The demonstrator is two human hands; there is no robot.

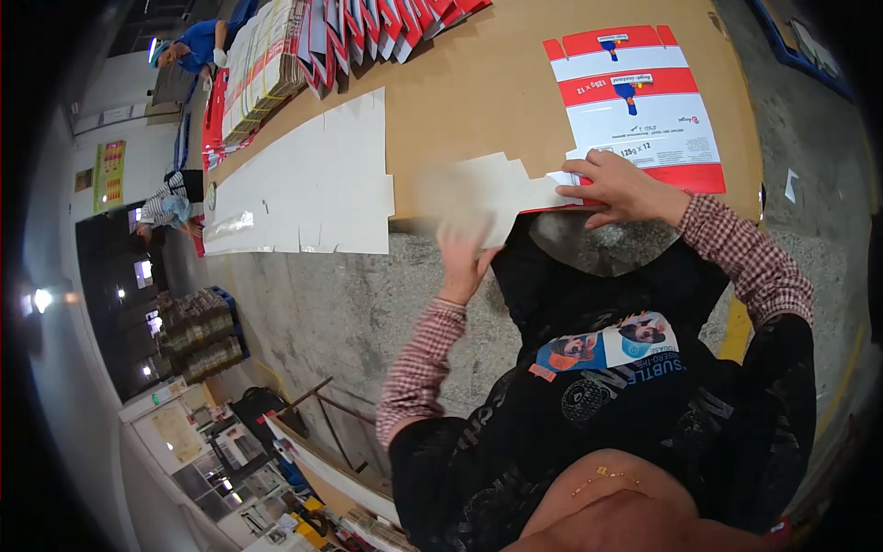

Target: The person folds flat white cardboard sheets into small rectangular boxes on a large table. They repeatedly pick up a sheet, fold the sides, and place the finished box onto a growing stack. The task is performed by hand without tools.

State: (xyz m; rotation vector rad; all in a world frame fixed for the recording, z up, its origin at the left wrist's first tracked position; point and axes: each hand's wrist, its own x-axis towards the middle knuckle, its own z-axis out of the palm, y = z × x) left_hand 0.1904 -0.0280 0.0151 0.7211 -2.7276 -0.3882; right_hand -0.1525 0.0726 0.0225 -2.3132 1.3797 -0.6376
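Head view: both my hands are at the near edge of the brown table [460,101], with a white card [524,191] between them; it lies at that edge, with a thin strip of red along its near side. My right hand [630,189] rests on the card's right end; its fingers are spread and my thumb stands apart from them, nearer my body. My left hand [463,262] is at the card's left end, its fingers smeared by blur, so I cannot tell whether they grip the card or only touch it; just beyond them is a pale blur that I cannot make out.

Under and past my right hand a red and white printed sheet [635,138] lies flat; I cannot tell whether the white card joins it. Well to the left of the card lie large white sheets [313,184], with slits along their edges; beyond those stands a bundled stack of cardboard [262,78], with a fanned row of red and white folded pieces [368,37] beside it. Past the table's far left are a person in blue [196,46] and a person in a striped top [179,193]; piled bundles [198,331] stand on the floor [322,294].
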